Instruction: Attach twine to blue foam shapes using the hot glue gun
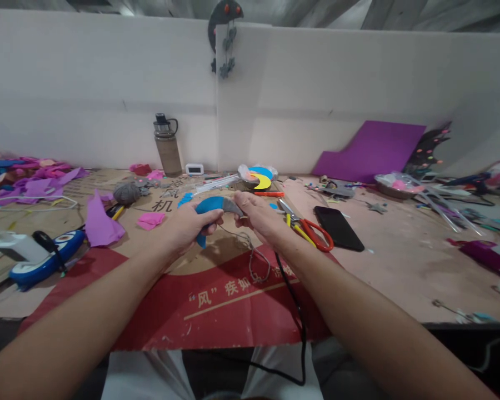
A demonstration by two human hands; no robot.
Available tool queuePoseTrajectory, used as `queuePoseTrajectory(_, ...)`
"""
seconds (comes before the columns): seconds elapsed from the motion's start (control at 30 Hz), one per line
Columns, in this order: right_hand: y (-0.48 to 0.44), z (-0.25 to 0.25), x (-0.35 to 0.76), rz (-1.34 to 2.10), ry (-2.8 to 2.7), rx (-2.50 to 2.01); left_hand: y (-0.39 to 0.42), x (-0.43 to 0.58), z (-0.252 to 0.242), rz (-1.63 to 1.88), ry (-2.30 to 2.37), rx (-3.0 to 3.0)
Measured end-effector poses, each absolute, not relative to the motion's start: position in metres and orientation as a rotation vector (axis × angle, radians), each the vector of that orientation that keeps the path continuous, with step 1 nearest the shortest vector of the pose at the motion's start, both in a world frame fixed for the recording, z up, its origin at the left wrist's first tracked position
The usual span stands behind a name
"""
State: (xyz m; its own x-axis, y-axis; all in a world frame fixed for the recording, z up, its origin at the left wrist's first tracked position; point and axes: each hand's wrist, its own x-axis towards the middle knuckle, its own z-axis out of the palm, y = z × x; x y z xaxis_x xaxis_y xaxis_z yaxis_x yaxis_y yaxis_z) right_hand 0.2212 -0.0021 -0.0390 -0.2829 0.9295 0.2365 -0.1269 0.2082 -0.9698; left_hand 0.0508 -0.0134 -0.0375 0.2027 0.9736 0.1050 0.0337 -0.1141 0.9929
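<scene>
Between my two hands is a curved, crescent-like piece (pixel 210 205), blue on its left part and grey toward its right tip. My left hand (pixel 188 225) is closed around the blue part, thumb on top. With its fingers pinched together, my right hand (pixel 258 214) grips the grey tip. A thin grey yarn (pixel 250 244) trails from near the piece down onto the red-printed cardboard (pixel 170 311). Just right of my right hand lie red-handled scissors (pixel 316 233) and yellow-handled pliers (pixel 302 230).
A black phone (pixel 339 228) lies right of the scissors. Behind my hands stand a bowl with a yellow crescent (pixel 262 180) and a water bottle (pixel 167 147). Grey yarn ball (pixel 127 193), purple scraps (pixel 102 222) and a blue power strip (pixel 45 266) are at left. A black cable (pixel 294 300) crosses the table edge.
</scene>
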Motion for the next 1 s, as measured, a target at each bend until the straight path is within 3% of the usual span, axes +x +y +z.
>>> queuePoseTrajectory(0.13, -0.006, -0.037, 0.22, 1.102, -1.592, -0.898, -0.015, 0.05, -0.039, 1.066, 1.058, 1.513)
queuePoseTrajectory(0.4, -0.008, -0.034, 0.222, 1.338, -1.474, -0.687, -0.018, 0.048, -0.026, 1.193, 0.94, 1.351)
queuePoseTrajectory(0.7, -0.008, -0.033, 0.224, 0.998, -1.687, -0.748, -0.015, 0.049, -0.027, 1.217, 0.895, 1.254)
queuePoseTrajectory(0.9, -0.002, -0.036, 0.226, 1.219, -1.609, -0.732, -0.017, 0.049, -0.025, 1.169, 0.911, 1.276)
queuePoseTrajectory(1.0, -0.002, -0.036, 0.226, 1.152, -1.619, -0.778, -0.019, 0.05, -0.027, 1.167, 1.001, 1.374)
